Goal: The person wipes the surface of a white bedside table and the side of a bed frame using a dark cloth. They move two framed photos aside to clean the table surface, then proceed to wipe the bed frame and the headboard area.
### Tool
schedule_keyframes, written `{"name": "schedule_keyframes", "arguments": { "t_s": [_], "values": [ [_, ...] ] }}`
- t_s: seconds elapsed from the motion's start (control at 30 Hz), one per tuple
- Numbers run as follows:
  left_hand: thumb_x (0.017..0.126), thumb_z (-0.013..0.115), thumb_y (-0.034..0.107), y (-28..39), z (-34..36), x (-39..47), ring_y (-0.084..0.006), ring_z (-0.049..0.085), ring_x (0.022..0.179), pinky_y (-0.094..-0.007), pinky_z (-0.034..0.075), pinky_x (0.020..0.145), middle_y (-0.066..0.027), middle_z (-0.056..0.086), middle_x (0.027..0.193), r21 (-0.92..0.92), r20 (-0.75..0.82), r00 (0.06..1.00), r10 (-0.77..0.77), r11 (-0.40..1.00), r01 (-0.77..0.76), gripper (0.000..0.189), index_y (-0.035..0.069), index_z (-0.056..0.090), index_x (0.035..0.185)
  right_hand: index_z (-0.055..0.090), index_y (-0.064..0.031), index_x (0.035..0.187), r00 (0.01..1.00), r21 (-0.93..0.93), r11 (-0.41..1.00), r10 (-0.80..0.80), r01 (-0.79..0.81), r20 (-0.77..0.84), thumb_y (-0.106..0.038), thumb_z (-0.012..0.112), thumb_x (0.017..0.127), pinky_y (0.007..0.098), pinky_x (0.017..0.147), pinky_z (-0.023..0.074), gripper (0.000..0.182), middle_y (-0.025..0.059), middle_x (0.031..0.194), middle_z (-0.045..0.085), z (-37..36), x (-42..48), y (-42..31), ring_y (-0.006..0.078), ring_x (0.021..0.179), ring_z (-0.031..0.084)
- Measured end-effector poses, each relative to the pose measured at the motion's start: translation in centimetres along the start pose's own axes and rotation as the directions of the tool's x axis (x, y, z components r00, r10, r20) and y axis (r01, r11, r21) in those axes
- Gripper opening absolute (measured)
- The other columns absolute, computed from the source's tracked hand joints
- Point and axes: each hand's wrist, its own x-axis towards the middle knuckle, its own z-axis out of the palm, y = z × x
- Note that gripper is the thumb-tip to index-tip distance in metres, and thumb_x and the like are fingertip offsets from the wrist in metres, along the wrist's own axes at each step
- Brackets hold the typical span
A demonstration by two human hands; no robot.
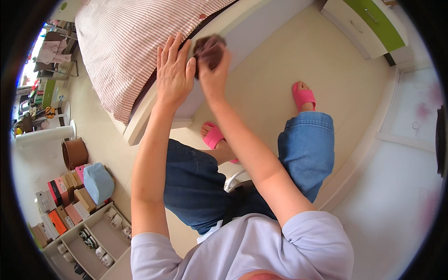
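My right hand (214, 75) grips a crumpled dark brown cloth (209, 50), slightly blurred, at the outer side of the cream bed frame (231, 26). Just left of it, my left hand (174, 71) lies flat across the frame's edge, fingers extended, holding nothing. Its fingertips reach the mattress edge, which has a red-and-white striped sheet (122, 45) over it. Whether the cloth touches the frame is hard to tell, since my right hand hides part of it.
A green-and-white drawer cabinet (364, 26) stands at upper right. Shoe boxes (63, 213), a light blue cushion-like item (99, 182) and a compartmented shoe rack (101, 238) occupy the lower left. A brown bin (74, 153) sits by the wall. My feet wear pink slippers (303, 97).
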Motion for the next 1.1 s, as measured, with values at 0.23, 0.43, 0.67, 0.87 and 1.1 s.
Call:
{"name": "schedule_keyframes", "arguments": {
  "t_s": [0.23, 0.43, 0.67, 0.87, 1.1],
  "values": [
    [0.103, 0.034, 0.039, -0.3, -0.1, -0.2, -0.0317, 0.031, 0.143, -0.0494, 0.015, 0.120, -0.0108, 0.051, 0.142, -0.223, -0.035, 0.999, -0.012, 0.975, 0.004, 0.051, 0.005, 0.052, 0.136, 0.045, -0.0019, 0.126, 0.997, -0.132, 0.989, -0.069, 0.067, -0.014, 0.007, 0.060, 0.077, 0.0399, 0.100, 0.0402, 0.052, 0.0165, 0.120, 0.042, 0.7, 1.0, 1.1, 0.0330, 0.115, 0.046],
    [0.103, 0.033, 0.045, -1.1, 0.3, -0.8, -0.0314, 0.031, 0.143, -0.0507, 0.014, 0.120, -0.0083, 0.054, 0.138, -0.087, -0.021, 0.999, 0.032, 0.996, -0.034, 0.053, 0.008, 0.053, 0.135, 0.039, -0.0031, 0.131, 0.981, 0.006, 0.983, 0.182, -0.182, -0.073, -0.001, 0.061, 0.080, 0.0376, 0.102, 0.0409, 0.056, 0.0172, 0.125, 0.050, -0.5, -0.4, 1.2, 0.0305, 0.117, 0.051],
    [0.103, 0.036, 0.043, -1.3, 0.4, -0.8, -0.0307, 0.032, 0.142, -0.0514, 0.016, 0.119, -0.0074, 0.056, 0.136, -0.069, -0.008, 0.999, 0.039, 0.997, -0.040, 0.048, 0.011, 0.057, 0.132, 0.025, -0.0003, 0.137, 0.790, 0.126, 0.816, 0.577, -0.564, -0.207, -0.013, 0.067, 0.079, 0.0374, 0.101, 0.0415, 0.073, 0.0199, 0.121, 0.051, -2.3, -2.4, 1.8, 0.0300, 0.114, 0.053],
    [0.104, 0.035, 0.040, -0.9, -0.1, -0.5, -0.0329, 0.037, 0.139, -0.0514, 0.019, 0.118, -0.0100, 0.060, 0.130, -0.140, -0.072, 0.996, 0.056, 0.988, -0.065, 0.047, 0.009, 0.062, 0.128, 0.028, 0.0029, 0.135, 0.982, -0.023, 0.985, 0.167, -0.170, -0.092, -0.003, 0.068, 0.071, 0.0427, 0.106, 0.0358, 0.076, 0.0237, 0.128, 0.040, -0.7, -0.7, 5.9, 0.0344, 0.125, 0.040],
    [0.105, 0.032, 0.037, -0.8, -0.4, -1.4, -0.0356, 0.048, 0.130, -0.0468, 0.028, 0.114, -0.0131, 0.065, 0.122, -0.255, -0.164, 0.986, 0.012, 0.966, -0.054, 0.052, 0.002, 0.070, 0.112, 0.043, 0.0008, 0.129, 0.950, -0.476, 0.838, -0.313, 0.267, -0.017, 0.008, 0.063, 0.067, 0.0477, 0.105, 0.0345, 0.066, 0.0228, 0.129, 0.046, -0.4, 1.8, 8.9, 0.0443, 0.121, 0.040]
  ]
}}
